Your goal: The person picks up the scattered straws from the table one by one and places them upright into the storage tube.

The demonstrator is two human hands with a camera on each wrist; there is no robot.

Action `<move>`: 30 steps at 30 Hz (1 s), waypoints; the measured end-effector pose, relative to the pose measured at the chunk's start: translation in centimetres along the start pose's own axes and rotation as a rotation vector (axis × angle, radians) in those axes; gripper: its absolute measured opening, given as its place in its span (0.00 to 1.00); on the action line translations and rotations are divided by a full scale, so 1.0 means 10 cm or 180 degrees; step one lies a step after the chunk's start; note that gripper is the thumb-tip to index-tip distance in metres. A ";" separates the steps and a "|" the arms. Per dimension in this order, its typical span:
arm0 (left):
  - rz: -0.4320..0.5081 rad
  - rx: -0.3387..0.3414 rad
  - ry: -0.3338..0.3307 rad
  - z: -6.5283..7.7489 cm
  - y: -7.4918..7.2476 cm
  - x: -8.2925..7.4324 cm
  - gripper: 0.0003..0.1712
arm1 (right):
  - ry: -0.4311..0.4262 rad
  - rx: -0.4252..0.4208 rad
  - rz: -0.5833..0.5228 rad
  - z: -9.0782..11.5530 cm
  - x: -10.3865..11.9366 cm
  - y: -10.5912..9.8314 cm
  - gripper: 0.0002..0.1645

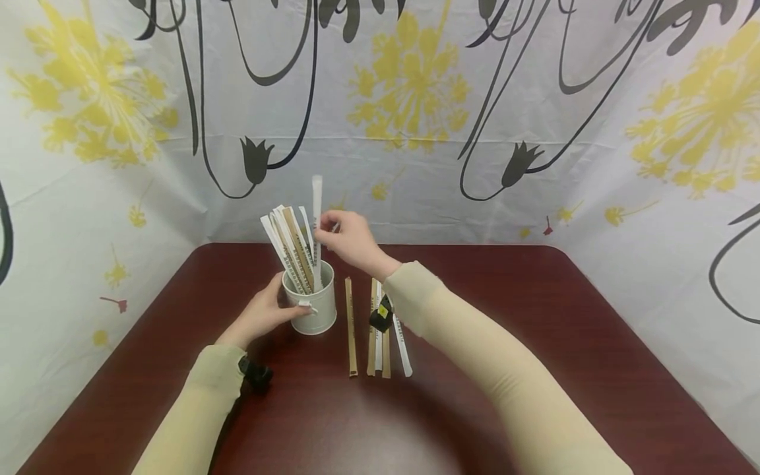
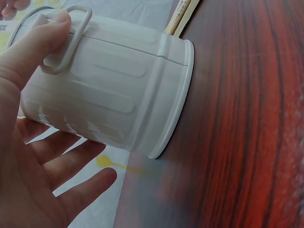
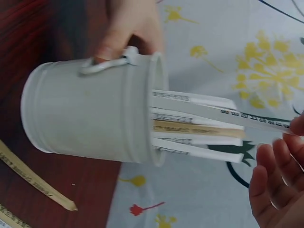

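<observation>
A curtained booth of sorts: dark reddish table (image 1: 570,330), flower-printed sheeting (image 1: 427,185) on three sides.

Dark red-brown bench (image 1: 534,343), glossy, far corners rounded, pale light patch (image 1: 380,442) near front; white cloth (image 1: 439,194) behind and along both sides, creased, printed with yellow flowers (image 1: 412,89) and dark grey drooping blossoms (image 1: 256,160).

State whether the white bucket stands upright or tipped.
Upright: the white bucket has its base on the table, sticks rising from it.

1 bucket (image 1: 322,316), 2 hands (image 1: 353,241), 2 wrist cams (image 1: 255,376), 3 brn pkts (image 1: 351,330) & 2 wht pkts (image 1: 403,349) on tbl (image 1: 564,316), bucket's pkts (image 1: 299,257) approx. several, overlapping
</observation>
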State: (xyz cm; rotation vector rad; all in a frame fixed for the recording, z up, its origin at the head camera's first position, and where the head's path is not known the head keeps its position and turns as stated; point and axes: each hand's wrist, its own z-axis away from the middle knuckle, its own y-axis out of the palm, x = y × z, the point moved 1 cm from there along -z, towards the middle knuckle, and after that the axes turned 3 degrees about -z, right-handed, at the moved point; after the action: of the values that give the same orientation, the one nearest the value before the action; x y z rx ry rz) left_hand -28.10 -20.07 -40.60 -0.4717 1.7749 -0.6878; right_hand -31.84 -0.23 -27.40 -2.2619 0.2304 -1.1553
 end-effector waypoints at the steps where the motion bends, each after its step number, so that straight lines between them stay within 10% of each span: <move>1: 0.0003 -0.0003 -0.0001 0.00 0.00 0.00 0.51 | 0.0007 0.0067 0.0055 0.01 -0.01 0.03 0.05; 12: -0.0046 -0.0043 0.0016 0.00 0.00 0.00 0.52 | -0.0020 0.0517 0.0557 0.14 -0.14 0.32 0.07; 30: -0.0049 -0.0008 0.0058 0.00 -0.02 0.00 0.52 | 0.0201 0.0493 0.0475 0.14 -0.23 0.46 0.06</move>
State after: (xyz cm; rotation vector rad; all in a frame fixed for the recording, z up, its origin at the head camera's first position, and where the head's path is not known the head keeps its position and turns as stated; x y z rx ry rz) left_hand -28.07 -20.17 -40.47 -0.4825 1.7912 -0.7027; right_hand -31.63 -2.44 -32.26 -2.0397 0.3181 -1.1271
